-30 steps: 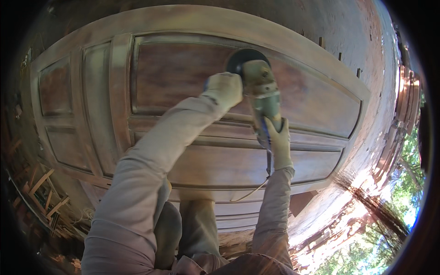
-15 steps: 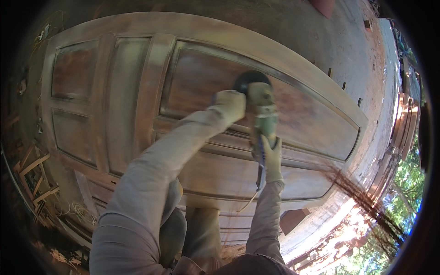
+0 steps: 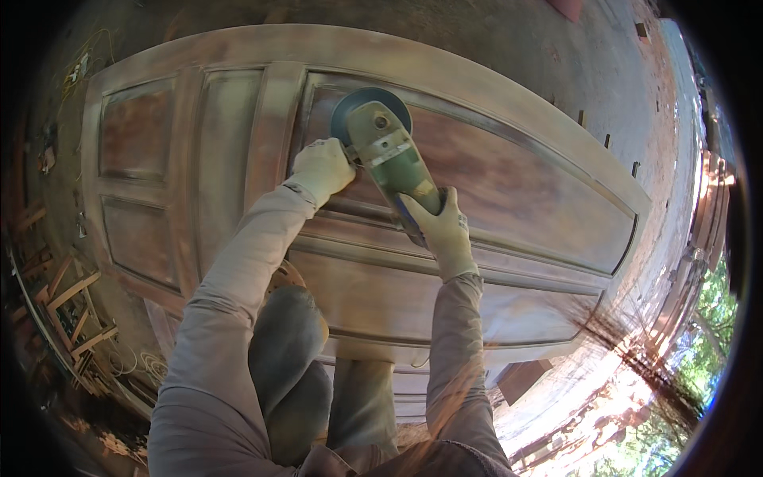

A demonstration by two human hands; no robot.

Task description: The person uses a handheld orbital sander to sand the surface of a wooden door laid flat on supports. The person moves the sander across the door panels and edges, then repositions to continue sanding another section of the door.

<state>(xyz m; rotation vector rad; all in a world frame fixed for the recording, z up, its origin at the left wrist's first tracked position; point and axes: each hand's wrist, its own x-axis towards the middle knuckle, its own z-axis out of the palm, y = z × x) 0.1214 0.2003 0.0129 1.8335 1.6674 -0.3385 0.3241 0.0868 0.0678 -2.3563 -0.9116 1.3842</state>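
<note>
Grip of the right hand (image 3: 439, 233) is clamping round the rear of the green grinder (image 3: 400, 168); the left hand (image 3: 322, 171), nearer the disc (image 3: 341, 119), is clenching beside its head. The grinder's long axis is slanting up-left across the door panel (image 3: 501, 171).

Gloved hands (image 3: 322, 170) gripping green grinder (image 3: 400, 168); dark disc (image 3: 342, 119) over panelled wooden door (image 3: 524, 191).
</note>
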